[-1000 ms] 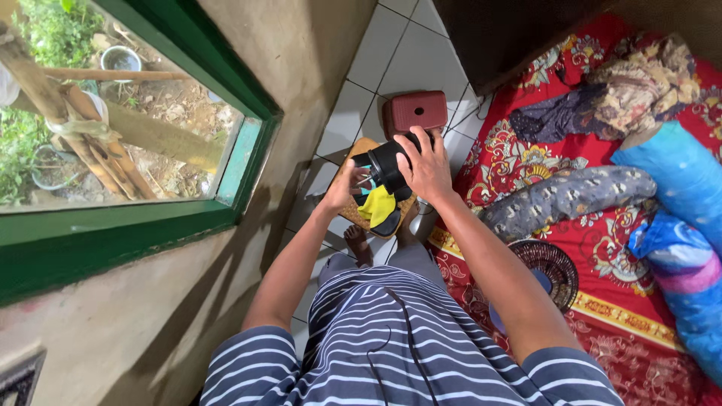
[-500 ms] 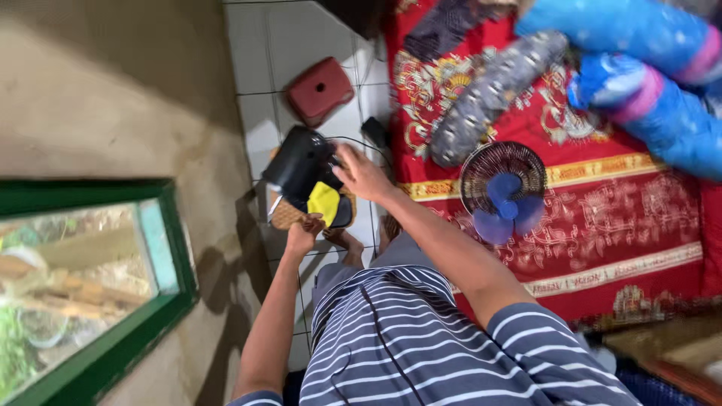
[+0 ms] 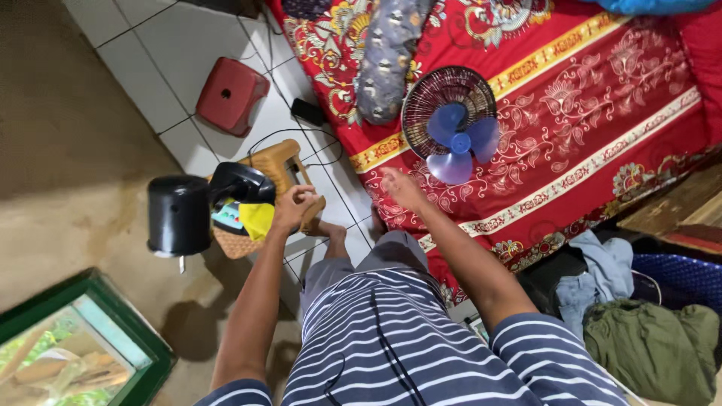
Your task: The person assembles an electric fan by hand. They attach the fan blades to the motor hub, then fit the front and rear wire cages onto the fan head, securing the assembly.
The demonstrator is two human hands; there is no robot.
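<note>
My left hand (image 3: 292,208) grips the curved black handle of a black cylindrical jug-like appliance (image 3: 180,215), holding it out sideways over the floor near the wall. A yellow cloth (image 3: 258,219) hangs by the handle under that hand. My right hand (image 3: 400,188) is free, fingers spread, stretched over the edge of the red patterned mattress (image 3: 602,113), a little below a small fan (image 3: 450,120) with blue blades and a dark round grille that lies face up on it.
A woven wooden stool (image 3: 282,167) stands under the jug, and a red plastic stool (image 3: 231,94) on the white tiles beyond it. A black cord and adapter (image 3: 308,111) lie by the mattress edge. A grey bolster (image 3: 387,56) rests on the mattress. Clothes (image 3: 647,338) are piled at right.
My right hand let go of the black jug and moved right toward the fan. My left hand now carries the jug alone. The view swung round toward the mattress.
</note>
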